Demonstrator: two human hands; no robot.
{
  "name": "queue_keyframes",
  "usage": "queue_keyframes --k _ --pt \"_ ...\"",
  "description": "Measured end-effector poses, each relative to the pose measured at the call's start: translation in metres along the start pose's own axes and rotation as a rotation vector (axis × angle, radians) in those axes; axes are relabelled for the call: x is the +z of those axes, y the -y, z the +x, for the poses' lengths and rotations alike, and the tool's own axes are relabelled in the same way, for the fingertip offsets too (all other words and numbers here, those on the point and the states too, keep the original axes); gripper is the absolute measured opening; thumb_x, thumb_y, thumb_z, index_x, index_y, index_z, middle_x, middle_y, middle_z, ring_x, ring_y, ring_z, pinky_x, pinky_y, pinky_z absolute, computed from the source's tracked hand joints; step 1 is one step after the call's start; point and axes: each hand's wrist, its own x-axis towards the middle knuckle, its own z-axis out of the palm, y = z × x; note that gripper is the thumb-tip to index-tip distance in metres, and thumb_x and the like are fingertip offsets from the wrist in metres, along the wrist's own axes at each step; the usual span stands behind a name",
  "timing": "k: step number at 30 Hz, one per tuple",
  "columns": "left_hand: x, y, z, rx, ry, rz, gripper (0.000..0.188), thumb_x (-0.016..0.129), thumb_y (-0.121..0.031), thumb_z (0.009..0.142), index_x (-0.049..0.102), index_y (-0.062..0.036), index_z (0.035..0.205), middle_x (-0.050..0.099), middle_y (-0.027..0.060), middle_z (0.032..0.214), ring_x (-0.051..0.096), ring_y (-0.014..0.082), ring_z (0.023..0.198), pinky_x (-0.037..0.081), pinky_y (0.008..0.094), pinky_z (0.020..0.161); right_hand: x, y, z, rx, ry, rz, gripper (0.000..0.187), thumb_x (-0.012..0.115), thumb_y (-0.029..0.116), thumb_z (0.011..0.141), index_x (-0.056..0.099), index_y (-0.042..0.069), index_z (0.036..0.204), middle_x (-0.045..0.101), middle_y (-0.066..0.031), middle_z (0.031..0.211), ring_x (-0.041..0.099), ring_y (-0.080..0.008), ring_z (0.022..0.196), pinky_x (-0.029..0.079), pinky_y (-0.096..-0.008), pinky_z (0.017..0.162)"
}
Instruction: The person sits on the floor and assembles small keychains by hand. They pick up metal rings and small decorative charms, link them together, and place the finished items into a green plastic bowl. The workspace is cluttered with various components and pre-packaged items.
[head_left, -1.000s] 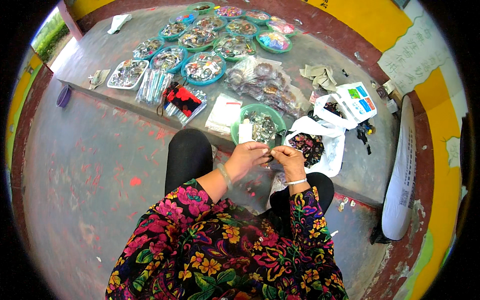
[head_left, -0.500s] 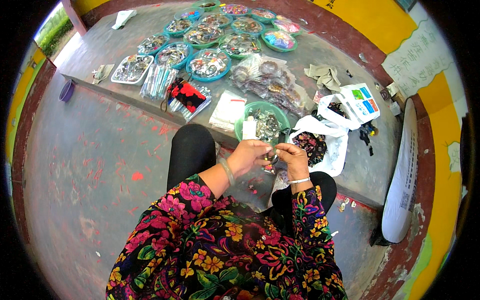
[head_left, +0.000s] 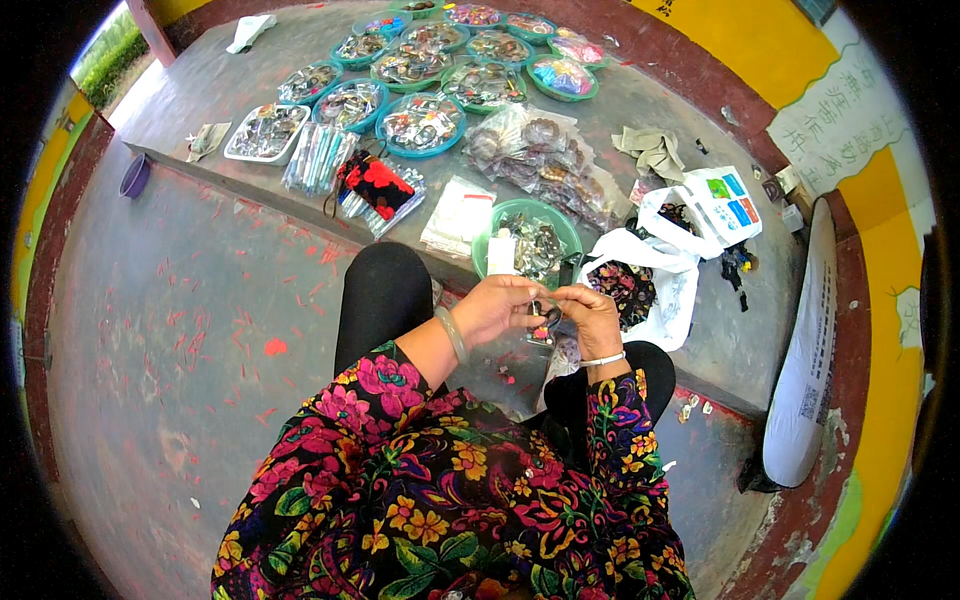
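Note:
My left hand [head_left: 498, 308] and my right hand [head_left: 590, 322] meet in front of my knees, thumbs and fingers pinched together. Between them hangs a small clear packet [head_left: 541, 334] with dark, rounded pieces in it; what these are is too small to tell. Just beyond my hands stands a green basin [head_left: 525, 204] full of similar small packets, with a white card [head_left: 501, 256] at its left side. To the right of my right hand, an open white plastic bag [head_left: 676, 300] holds dark, floral-patterned cloth or pieces.
On the raised ledge lie flat white packets [head_left: 458, 217], a red-and-black pouch [head_left: 376, 188] and a heap of clear bags [head_left: 540, 155]. Farther back are several filled basins, including a blue one [head_left: 459, 143], and a white tray [head_left: 232, 150]. A purple tub [head_left: 134, 176] stands at left.
Both hands stay pinched together at nearly the same spot. The small packet and dark pieces below my fingers have shifted slightly; the whole view has moved a little.

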Motion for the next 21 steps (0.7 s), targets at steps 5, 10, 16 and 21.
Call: queue_keyframes --k 5,10,16,21 --pt "0.0029 -0.0032 -0.0024 -0.013 0.013 -0.042 0.024 0.047 -0.009 0.087 0.053 0.0071 0.104 0.058 0.0119 0.094 0.060 0.0179 0.083 0.054 0.0293 0.073 -0.0012 -0.0014 -0.0002 -0.007 -0.016 -0.006 0.014 0.053 -0.008 0.074 0.063 -0.004 0.083 0.060 -0.0035 0.079 0.056 -0.0112 0.074 0.044 -0.0221 0.070" --pt "-0.0014 -0.0037 -0.0015 -0.010 0.069 -0.086 0.025 0.046 -0.008 0.086 0.052 0.0081 0.105 0.058 0.0116 0.095 0.060 0.0183 0.085 0.053 0.0312 0.075 0.0001 0.0019 -0.0013 -0.023 -0.020 -0.031 0.012 0.054 -0.008 0.073 0.063 -0.004 0.080 0.059 -0.0029 0.078 0.055 -0.0104 0.072 0.042 -0.0213 0.067" --pt "0.0035 -0.0054 -0.0025 -0.010 0.044 -0.115 0.021 0.053 -0.011 0.084 0.055 0.0049 0.098 0.058 0.0088 0.090 0.060 0.0155 0.082 0.054 0.0275 0.072 0.0006 0.0018 -0.0018 -0.014 -0.034 -0.048 0.013 0.054 -0.008 0.073 0.063 -0.003 0.080 0.059 -0.0034 0.078 0.054 -0.0108 0.071 0.042 -0.0216 0.067" --pt "0.0052 -0.0013 -0.0009 -0.013 -0.052 0.008 0.017 0.057 -0.012 0.083 0.057 0.0021 0.092 0.058 0.0072 0.087 0.059 0.0137 0.078 0.055 0.0249 0.067 -0.0009 -0.0012 -0.0005 -0.043 -0.025 -0.140 0.014 0.052 -0.008 0.073 0.063 -0.004 0.081 0.059 -0.0036 0.079 0.055 -0.0112 0.071 0.043 -0.0222 0.068"
